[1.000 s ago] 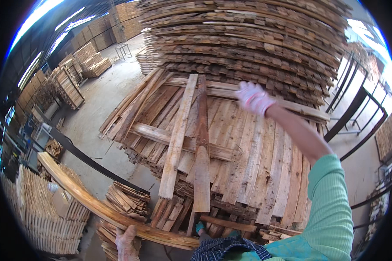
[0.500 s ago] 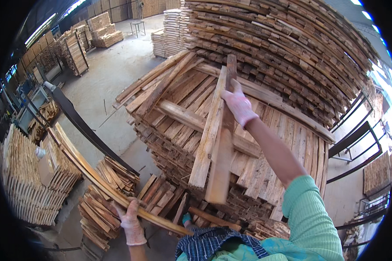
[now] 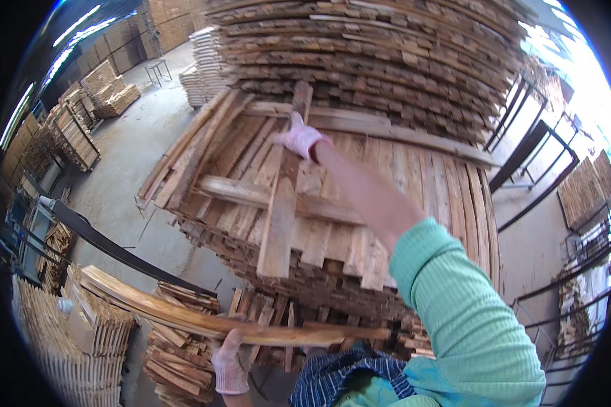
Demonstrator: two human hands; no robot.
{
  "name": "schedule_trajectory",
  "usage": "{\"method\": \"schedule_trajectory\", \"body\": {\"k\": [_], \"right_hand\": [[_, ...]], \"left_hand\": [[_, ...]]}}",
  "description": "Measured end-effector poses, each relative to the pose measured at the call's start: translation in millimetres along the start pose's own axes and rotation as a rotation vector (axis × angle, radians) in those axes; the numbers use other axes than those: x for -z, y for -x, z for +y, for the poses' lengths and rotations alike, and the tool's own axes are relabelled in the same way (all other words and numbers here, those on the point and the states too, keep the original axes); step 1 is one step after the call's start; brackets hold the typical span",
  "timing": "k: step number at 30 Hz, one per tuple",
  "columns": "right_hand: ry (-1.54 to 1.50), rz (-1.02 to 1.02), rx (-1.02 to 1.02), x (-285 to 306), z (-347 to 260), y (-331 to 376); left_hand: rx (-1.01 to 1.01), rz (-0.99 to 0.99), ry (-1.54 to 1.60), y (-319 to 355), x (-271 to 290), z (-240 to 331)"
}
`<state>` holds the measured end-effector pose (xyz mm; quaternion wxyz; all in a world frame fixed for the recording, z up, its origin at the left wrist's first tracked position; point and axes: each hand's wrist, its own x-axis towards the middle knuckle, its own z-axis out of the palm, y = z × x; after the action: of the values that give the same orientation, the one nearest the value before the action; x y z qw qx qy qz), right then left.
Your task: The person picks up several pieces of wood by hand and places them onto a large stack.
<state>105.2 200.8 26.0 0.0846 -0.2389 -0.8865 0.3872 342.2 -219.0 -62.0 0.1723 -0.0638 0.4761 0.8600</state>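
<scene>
My left hand (image 3: 231,366), in a pale knitted glove, is closed around long wooden boards (image 3: 156,305) held low in front of me. They slant from the left toward my waist and seem to be more than one. My right arm reaches forward over a wide stack of boards (image 3: 414,176). At its end my right hand (image 3: 302,140), in a pinkish glove, grips the far part of a single brown board (image 3: 278,227). That board lies across the stack's top, over a crosswise batten (image 3: 234,190), its near end at the stack's front edge.
A tall wall of stacked boards (image 3: 373,61) rises behind the stack. Bundles of short wood pieces (image 3: 180,359) lie below at left, beside a pile of pale slats (image 3: 81,359). A dark curved rail (image 3: 115,247) runs along the left; black metal frames (image 3: 540,156) stand at right.
The view has turned right. My right hand's board has settled onto the stack, and the paler board beside it no longer shows separately. My left hand's boards have swung to a flatter slant.
</scene>
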Motion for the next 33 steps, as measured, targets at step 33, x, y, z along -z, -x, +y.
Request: {"method": "schedule_trajectory", "body": {"k": [33], "right_hand": [[0.477, 0.627, -0.424, 248.8, 322.5, 329.1]], "left_hand": [[0.634, -0.367, -0.063, 109.6, -170.1, -170.9]]}}
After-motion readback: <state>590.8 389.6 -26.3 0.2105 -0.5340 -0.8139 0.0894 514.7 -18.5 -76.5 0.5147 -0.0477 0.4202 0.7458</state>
